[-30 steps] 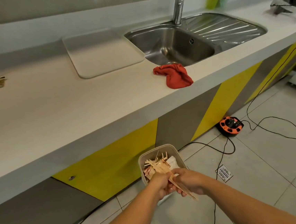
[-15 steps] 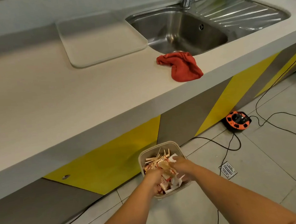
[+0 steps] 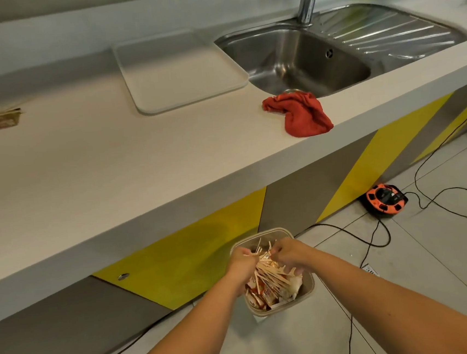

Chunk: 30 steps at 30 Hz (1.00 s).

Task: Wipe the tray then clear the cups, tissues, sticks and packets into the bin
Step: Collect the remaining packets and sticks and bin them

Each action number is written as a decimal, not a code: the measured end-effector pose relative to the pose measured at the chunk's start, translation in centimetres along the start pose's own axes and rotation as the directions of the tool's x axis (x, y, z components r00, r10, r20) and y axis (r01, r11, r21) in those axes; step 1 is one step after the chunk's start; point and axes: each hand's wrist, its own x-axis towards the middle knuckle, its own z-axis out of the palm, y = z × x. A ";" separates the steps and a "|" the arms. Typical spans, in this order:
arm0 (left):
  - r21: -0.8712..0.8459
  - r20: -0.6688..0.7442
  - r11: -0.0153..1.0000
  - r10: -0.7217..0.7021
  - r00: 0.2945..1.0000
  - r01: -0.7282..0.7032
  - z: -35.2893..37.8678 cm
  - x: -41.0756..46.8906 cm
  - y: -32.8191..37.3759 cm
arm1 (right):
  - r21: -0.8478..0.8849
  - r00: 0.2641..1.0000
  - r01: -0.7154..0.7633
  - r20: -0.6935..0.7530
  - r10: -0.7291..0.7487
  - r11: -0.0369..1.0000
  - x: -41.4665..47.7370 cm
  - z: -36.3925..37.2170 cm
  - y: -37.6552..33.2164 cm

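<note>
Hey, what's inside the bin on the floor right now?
Wooden sticks lie on top, over printed packets and white tissue. The left hand and right hand cover part of the bin; whatever lies deeper is hidden.

Bin (image 3: pixel 263 237): beige, squarish with rounded corners, upright, open-topped; sticks (image 3: pixel 267 276): pale wood, a fanned bundle lying slantwise across the bin's mouth, a few ends poking up near its far rim; packets (image 3: pixel 261 290): orange-and-white, crumpled, inside the bin under the sticks; tissues (image 3: pixel 292 285): white, wadded, against the bin's right wall; tray (image 3: pixel 182 70): pale grey, rectangular, lying flat, well beyond the bin, up and left of it
</note>
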 end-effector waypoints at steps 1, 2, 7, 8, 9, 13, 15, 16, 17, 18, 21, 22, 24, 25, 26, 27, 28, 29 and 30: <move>0.029 0.020 0.999 0.024 1.000 -0.024 -0.5 -0.4 0.3 | -0.073 1.000 0.026 0.001 -0.026 0.997 -0.5 0.0 -0.8; 0.065 0.044 0.997 0.046 0.998 -0.049 -1.1 -0.7 0.6 | -0.153 0.998 0.055 0.008 -0.054 0.987 -1.0 -0.1 -1.6; 0.338 0.123 0.923 0.149 0.981 -0.182 -4.5 -2.8 2.2 | -0.487 0.990 0.137 0.037 -0.136 0.863 -3.9 -0.7 -6.0; 0.385 0.138 0.897 0.177 0.974 -0.218 -5.5 -3.4 2.4 | -0.530 0.988 0.151 0.049 -0.148 0.834 -4.7 -0.9 -7.1; 0.434 0.158 0.865 0.202 0.966 -0.252 -6.2 -4.1 2.8 | -0.559 0.986 0.165 0.063 -0.156 0.813 -5.3 -1.1 -8.0; 0.605 0.220 0.708 0.290 0.931 -0.363 -10.3 -7.4 4.4 | -0.663 0.979 0.199 0.108 -0.170 0.721 -8.3 -1.5 -12.4; 0.648 0.249 0.648 0.318 0.915 -0.401 -12.6 -9.3 5.4 | -0.694 0.974 0.223 0.126 -0.190 0.685 -9.7 -1.6 -14.7; 0.658 0.254 0.629 0.331 0.909 -0.413 -13.9 -10.3 5.8 | -0.696 0.968 0.245 0.139 -0.208 0.675 -10.5 -1.7 -15.9; 0.662 0.259 0.617 0.344 0.902 -0.425 -15.1 -11.2 6.3 | -0.692 0.961 0.270 0.152 -0.230 0.669 -11.2 -1.7 -17.1; 0.663 0.264 0.608 0.355 0.897 -0.436 -16.4 -12.1 6.7 | -0.691 0.952 0.298 0.162 -0.260 0.659 -11.9 -1.7 -18.3; 0.664 0.247 0.593 0.401 0.882 -0.455 -20.4 -14.2 7.5 | -0.686 0.914 0.382 0.180 -0.365 0.619 -14.0 -1.9 -22.2; 0.664 0.218 0.595 0.425 0.878 -0.453 -21.8 -14.8 7.7 | -0.684 0.901 0.405 0.186 -0.392 0.606 -14.6 -1.8 -23.6; 0.664 0.129 0.602 0.494 0.860 -0.444 -24.8 -15.7 7.9 | -0.686 0.877 0.439 0.188 -0.441 0.581 -15.5 -1.5 -26.2; 0.661 0.074 0.608 0.530 0.845 -0.440 -26.1 -15.9 8.0 | -0.685 0.864 0.454 0.183 -0.469 0.570 -15.9 -1.3 -27.5; 0.653 0.015 0.620 0.565 0.825 -0.436 -27.6 -16.0 8.0 | -0.683 0.847 0.471 0.174 -0.502 0.558 -16.1 -1.1 -28.7; 0.640 -0.048 0.633 0.599 0.799 -0.436 -29.2 -16.1 8.0 | -0.683 0.827 0.489 0.165 -0.537 0.543 -16.4 -0.7 -30.2; 0.625 -0.103 0.646 0.625 0.774 -0.439 -30.4 -16.1 8.0 | -0.682 0.808 0.503 0.155 -0.568 0.531 -16.4 -0.4 -31.2; 0.611 -0.159 0.659 0.645 0.747 -0.438 -31.8 -16.1 8.0 | -0.681 0.789 0.519 0.149 -0.596 0.517 -16.4 -0.1 -32.5; 0.600 -0.206 0.671 0.657 0.725 -0.437 -33.2 -16.1 7.9 | -0.681 0.774 0.530 0.145 -0.616 0.505 -16.3 0.3 -33.7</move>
